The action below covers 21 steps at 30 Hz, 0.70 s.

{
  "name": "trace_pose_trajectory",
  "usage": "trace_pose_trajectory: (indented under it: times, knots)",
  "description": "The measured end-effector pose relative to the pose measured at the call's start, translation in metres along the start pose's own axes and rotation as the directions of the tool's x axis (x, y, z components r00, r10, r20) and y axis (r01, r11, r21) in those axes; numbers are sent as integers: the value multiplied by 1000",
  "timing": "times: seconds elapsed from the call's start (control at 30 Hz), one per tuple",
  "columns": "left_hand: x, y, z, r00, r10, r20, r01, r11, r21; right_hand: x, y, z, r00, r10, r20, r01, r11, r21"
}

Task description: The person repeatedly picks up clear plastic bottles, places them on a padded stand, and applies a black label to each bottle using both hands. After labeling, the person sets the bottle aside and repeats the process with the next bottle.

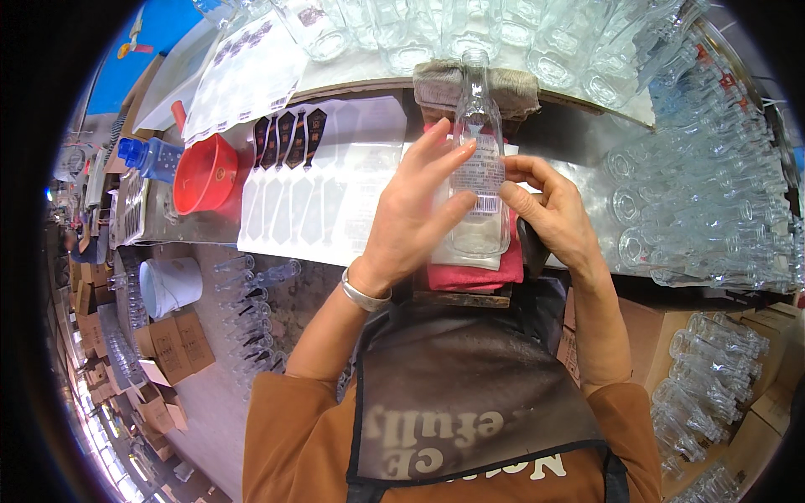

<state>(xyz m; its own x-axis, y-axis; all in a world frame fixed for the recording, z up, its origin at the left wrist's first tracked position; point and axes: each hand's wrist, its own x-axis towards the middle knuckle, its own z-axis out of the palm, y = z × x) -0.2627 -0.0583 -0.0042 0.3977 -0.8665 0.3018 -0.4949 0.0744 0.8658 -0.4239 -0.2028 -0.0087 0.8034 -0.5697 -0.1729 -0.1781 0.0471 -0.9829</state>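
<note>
A clear glass bottle (480,238) lies on its back in front of me, its neck on a rolled grey cloth (516,88) and its body over white paper and a pink cloth (478,277). On its upper face is a clear label (480,178) with small dark print and a barcode. My left hand (417,205) is over the bottle's left side, fingers spread and slightly blurred, thumb by the label's edge. Along the right side, my right hand (558,214) has its thumb and bent fingers at the glass, steadying it.
Left of the bottle lies a sheet of tie-shaped labels (289,197), several of them dark. Beyond are a red plastic scoop (206,174) and a blue-capped bottle (151,157). Glass bottles crowd the far shelf (411,38) and right side (704,184). A white bucket (170,285) stands on the floor.
</note>
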Motion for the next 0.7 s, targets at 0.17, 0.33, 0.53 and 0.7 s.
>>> trace_pose_trajectory:
  times: [0.17,0.33,0.53,0.7]
  knots:
    - [-1,-1,1,999,32,9,-32,998,55,-1,-4,3,1000,-2,-1,2,1000,-14]
    - [-2,-2,2,999,41,6,-41,997,62,-2,-7,2,1000,15,24,-14,998,-64]
    - [-1,-1,1,999,32,19,-33,998,56,-2,-8,2,1000,2,19,-1,998,-70]
    - [-1,0,2,1000,15,21,-16,998,61,-1,-4,3,1000,15,-8,-15,1000,-27]
